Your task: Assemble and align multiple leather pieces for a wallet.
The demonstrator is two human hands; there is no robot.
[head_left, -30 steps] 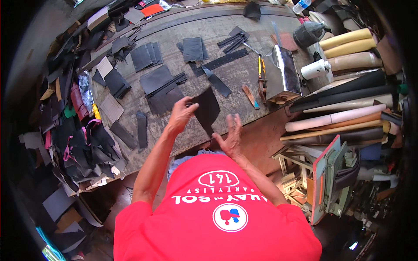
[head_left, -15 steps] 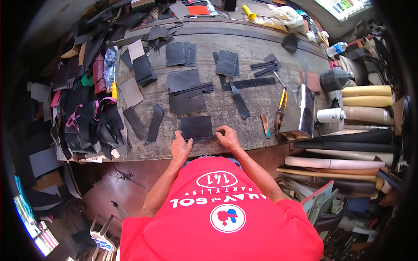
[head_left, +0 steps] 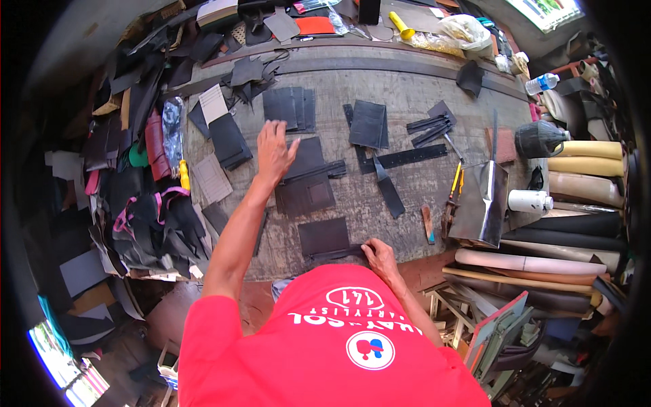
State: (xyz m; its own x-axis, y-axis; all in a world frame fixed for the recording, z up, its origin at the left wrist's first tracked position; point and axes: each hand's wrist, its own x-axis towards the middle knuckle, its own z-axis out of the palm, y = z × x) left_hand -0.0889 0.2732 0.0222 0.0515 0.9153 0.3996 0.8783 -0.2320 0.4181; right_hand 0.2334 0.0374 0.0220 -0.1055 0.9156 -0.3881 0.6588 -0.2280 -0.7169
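Worn tabletop [head_left: 366,216] filled my remote view.
Left hand [head_left: 274,153] splayed, seemingly empty; right hand [head_left: 381,258] pinched a dark strip [head_left: 339,254], likely light, limp, best held by ends.

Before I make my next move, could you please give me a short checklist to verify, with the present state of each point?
1. Right hand at the end of the narrow black strip: ok.
2. Firm pinch on that strip: cannot tell; the fingers hide the contact.
3. Left hand empty: ok, fingers apart, nothing visible in it.
4. Left hand touching the overlapping black panels: cannot tell.
5. Black rectangular panel well in from the front edge of the table: not ok, it lies near that edge.
6. Yellow-handled tool away from both hands: ok, it is beyond the right hand.
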